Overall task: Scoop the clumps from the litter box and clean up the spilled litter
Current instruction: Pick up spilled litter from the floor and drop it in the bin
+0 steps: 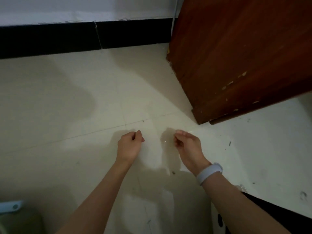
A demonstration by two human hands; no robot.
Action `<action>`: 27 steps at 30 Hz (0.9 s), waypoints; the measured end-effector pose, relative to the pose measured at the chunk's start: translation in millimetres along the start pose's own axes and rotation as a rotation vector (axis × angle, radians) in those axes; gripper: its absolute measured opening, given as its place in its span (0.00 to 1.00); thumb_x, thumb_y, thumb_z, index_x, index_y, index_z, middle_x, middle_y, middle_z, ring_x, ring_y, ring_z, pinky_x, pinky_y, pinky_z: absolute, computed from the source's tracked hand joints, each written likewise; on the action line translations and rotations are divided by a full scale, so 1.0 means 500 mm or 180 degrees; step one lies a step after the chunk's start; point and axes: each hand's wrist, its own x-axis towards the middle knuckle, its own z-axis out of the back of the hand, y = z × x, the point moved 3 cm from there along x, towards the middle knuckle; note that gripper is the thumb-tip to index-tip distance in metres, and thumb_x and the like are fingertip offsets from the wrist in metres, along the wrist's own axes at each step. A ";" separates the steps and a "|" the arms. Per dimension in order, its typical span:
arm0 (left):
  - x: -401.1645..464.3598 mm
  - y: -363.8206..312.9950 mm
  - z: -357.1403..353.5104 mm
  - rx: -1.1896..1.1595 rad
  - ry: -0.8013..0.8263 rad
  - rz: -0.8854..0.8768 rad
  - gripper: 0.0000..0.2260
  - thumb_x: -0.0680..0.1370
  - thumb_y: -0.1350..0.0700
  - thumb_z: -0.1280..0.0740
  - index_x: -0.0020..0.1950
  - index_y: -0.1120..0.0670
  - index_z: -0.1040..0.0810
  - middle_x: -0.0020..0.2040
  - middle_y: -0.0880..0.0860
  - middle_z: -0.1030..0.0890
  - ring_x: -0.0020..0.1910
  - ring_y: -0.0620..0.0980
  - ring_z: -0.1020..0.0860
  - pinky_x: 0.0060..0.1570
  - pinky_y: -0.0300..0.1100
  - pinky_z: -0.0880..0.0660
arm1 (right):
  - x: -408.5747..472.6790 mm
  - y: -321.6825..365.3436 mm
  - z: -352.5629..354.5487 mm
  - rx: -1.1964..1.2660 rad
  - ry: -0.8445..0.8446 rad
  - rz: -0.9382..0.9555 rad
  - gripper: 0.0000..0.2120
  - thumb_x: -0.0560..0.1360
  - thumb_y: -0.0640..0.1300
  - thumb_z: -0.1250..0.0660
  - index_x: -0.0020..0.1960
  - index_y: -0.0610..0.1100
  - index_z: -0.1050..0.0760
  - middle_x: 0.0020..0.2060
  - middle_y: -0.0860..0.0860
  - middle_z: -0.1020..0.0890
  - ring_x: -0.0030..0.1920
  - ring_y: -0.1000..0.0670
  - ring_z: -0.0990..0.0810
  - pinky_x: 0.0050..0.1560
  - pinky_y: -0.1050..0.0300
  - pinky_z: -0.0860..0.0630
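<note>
My left hand point(130, 144) and my right hand point(187, 144) hover side by side over the pale tiled floor point(67, 107), fingers curled and pinching. Between and below them hangs a thin clear plastic bag point(166, 159), nearly see-through, showing only as glints and a faint shadowed outline. My right wrist wears a pale band point(209, 173). A few dark specks point(230, 143) lie scattered on the floor to the right. A light blue plastic piece point(11, 206) pokes in at the lower left edge; what it belongs to is cut off. No litter box is plainly in view.
A reddish-brown wooden panel point(236, 56) stands at the upper right, its corner reaching the floor near my right hand. A black skirting strip point(50, 39) runs along the white wall at the back. Dark fabric point(270, 211) shows at the lower right.
</note>
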 end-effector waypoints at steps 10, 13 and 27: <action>-0.020 -0.009 -0.039 0.0280 0.0094 -0.0204 0.20 0.81 0.50 0.45 0.36 0.56 0.23 0.33 0.48 0.26 0.42 0.51 0.27 0.44 0.39 0.36 | 0.046 0.031 0.050 -0.1690 -0.0892 0.0790 0.09 0.77 0.39 0.39 0.52 0.39 0.22 0.43 0.47 0.21 0.45 0.49 0.25 0.51 0.57 0.28; -0.022 -0.006 -0.033 0.0372 0.0032 -0.0287 0.16 0.80 0.50 0.41 0.40 0.57 0.21 0.37 0.49 0.23 0.40 0.47 0.27 0.40 0.36 0.38 | 0.065 0.034 0.051 -0.1969 -0.1145 0.1007 0.11 0.76 0.38 0.38 0.57 0.37 0.24 0.53 0.42 0.20 0.54 0.44 0.23 0.57 0.56 0.30; -0.023 -0.006 -0.039 0.0263 -0.0021 -0.0223 0.14 0.79 0.51 0.39 0.41 0.58 0.18 0.34 0.47 0.23 0.35 0.45 0.28 0.39 0.36 0.37 | 0.084 0.000 0.045 -0.2444 -0.0920 0.1266 0.08 0.77 0.35 0.40 0.47 0.36 0.22 0.50 0.43 0.22 0.53 0.45 0.25 0.52 0.59 0.30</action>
